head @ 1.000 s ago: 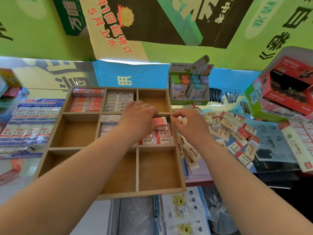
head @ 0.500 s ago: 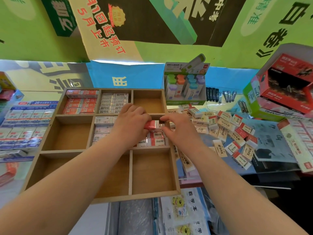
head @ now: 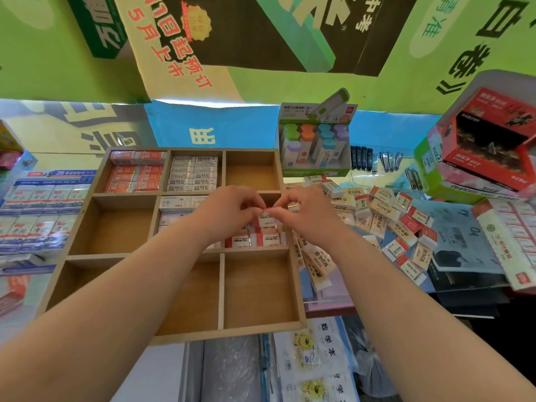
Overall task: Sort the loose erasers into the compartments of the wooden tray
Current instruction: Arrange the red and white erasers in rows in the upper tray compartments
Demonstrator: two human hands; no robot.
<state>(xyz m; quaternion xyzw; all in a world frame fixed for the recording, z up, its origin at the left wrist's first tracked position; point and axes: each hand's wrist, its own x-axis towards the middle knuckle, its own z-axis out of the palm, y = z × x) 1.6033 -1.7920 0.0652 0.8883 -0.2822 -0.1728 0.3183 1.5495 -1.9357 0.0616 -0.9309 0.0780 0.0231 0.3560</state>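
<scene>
Meeting over the middle-right compartment of the wooden tray (head: 232, 332), our left hand (head: 230, 208) and right hand (head: 303, 213) pinch one red-and-white eraser (head: 266, 219) between curled fingertips, just above the 2B erasers (head: 255, 240) lying there; loose erasers (head: 391, 219) lie heaped right of the tray.

A single wide-angle view is given, carried on the person's head. The wooden tray (head: 246, 329) is looked down on from close above its near edge, at arm's reach, and the poster wall (head: 261, 39) is faced beyond, across the top.
</scene>
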